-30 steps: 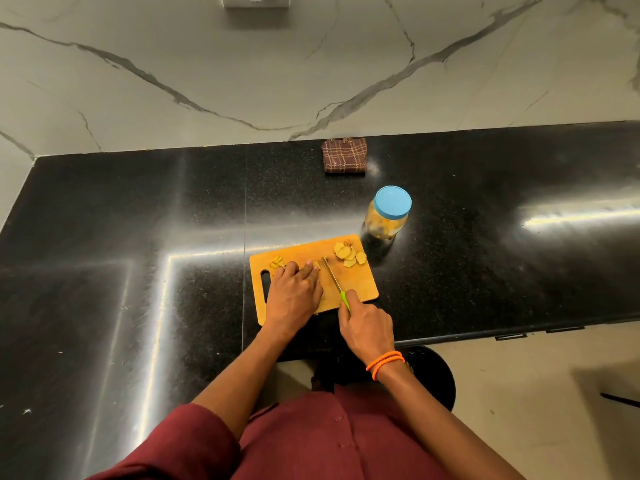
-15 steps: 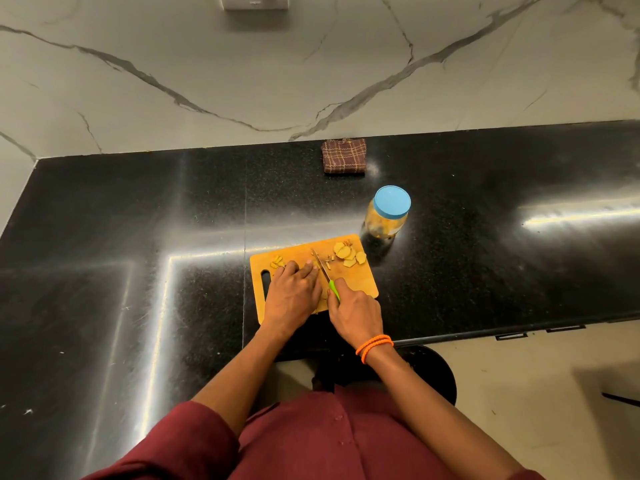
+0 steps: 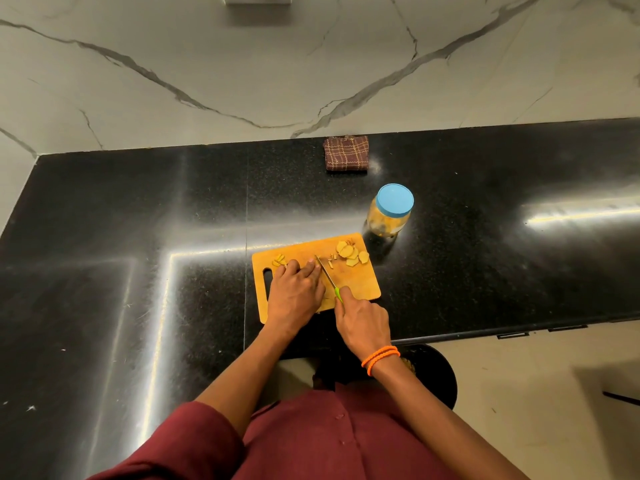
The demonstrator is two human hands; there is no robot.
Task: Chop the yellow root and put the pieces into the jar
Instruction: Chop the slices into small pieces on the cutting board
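My left hand lies knuckles-up on the cutting board, fingers curled down over the yellow root, which they hide from view. My right hand grips the green handle of the knife, fingers wrapped around it; the blade lies just beside my left fingertips. Cut slices sit at the board's far right corner, a smaller heap at its far left. The jar, blue lid on, stands upright on the black surface just beyond the board's far right corner. A checked cloth lies farther beyond the board.
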